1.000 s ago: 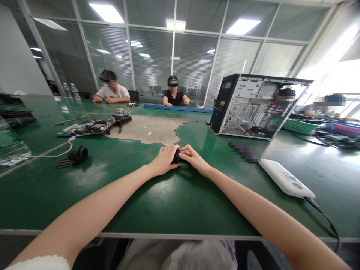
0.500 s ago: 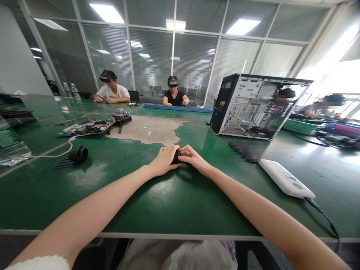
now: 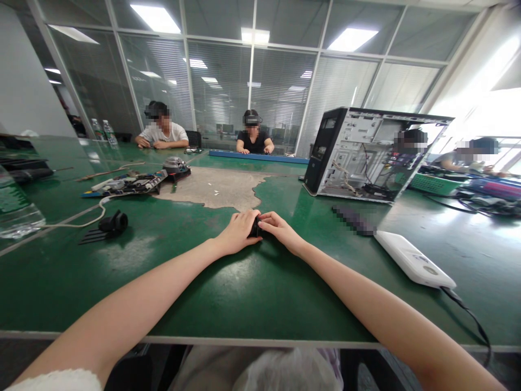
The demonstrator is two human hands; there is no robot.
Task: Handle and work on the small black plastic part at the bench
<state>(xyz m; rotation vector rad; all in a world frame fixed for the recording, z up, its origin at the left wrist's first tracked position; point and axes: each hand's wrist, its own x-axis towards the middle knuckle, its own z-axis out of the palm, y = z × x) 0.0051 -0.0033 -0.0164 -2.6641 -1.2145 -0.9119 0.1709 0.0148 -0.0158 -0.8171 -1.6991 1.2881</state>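
Just past the middle of the green table, a small black part sits between my two hands, mostly covered by fingers, so its exact kind does not show. My left hand is wrapped round it from the left, with the thumb along its near side. From the right, my right hand pinches the part's edge with thumb and fingertips. A black round-ended plastic piece with several prongs lies on the table to the left of my hands.
An open computer case stands at right, behind a white power bank with a black cable. A circuit board lies at left, near a water bottle. A green basket stands far right. Other people sit around the table.
My right hand's fingers have flattened and shifted slightly at the black part's edge. My left hand keeps its hold, and the things around have not moved.
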